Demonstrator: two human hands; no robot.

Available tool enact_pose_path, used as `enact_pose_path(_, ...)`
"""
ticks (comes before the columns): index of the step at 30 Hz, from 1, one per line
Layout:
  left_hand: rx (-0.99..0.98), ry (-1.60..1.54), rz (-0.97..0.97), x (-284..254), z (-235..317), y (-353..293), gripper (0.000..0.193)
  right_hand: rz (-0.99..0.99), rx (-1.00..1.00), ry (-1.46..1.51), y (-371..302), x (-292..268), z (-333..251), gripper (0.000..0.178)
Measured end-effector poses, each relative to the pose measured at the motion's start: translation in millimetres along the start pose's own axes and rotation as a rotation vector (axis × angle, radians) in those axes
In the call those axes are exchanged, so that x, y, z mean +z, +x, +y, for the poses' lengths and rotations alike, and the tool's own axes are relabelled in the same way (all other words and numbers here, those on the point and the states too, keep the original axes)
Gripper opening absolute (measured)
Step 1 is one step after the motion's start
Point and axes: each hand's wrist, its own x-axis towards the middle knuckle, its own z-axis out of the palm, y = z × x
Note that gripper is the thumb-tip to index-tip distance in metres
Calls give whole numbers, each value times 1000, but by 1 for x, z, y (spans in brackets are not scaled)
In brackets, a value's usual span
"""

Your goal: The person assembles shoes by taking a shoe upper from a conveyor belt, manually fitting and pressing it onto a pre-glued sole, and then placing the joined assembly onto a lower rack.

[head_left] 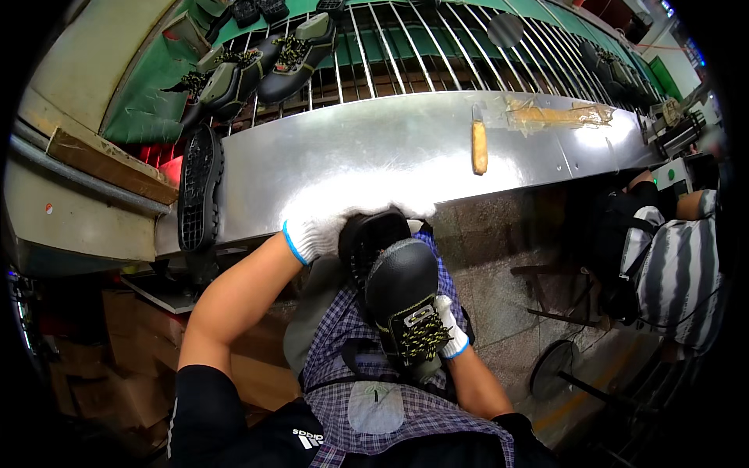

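Over my lap, my left hand, in a white knit glove with a blue cuff, grips a black shoe sole from its far side. The sole is partly hidden by a black shoe with a rounded toe and black-and-yellow laces. My right hand, gloved the same way, is wrapped round the side of this shoe near the laces. Toe of the shoe and inner face of the sole lie against each other; whether they are joined I cannot tell.
A second black sole rests at the left end of the metal bench. On the bench lies a wooden-handled tool. Behind, laced shoes stand on a rack of metal bars. A person in striped clothing sits at right.
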Motion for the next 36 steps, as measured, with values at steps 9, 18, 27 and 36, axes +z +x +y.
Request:
enact_pose_path(9, 50, -79, -70, -7, -3, 12, 61, 129, -14, -84, -15, 9, 1, 101)
enact_pose_path(18, 85, 84, 149, 3, -1, 10, 52, 299, 32, -98, -35, 19, 10, 94)
enact_pose_path(27, 231, 117, 85, 3, -5, 7, 36, 254, 12, -156, -28, 33, -1, 95)
enact_pose_path(36, 190, 49, 57, 11, -9, 11, 40, 175, -28, 8, -29, 21, 10, 79)
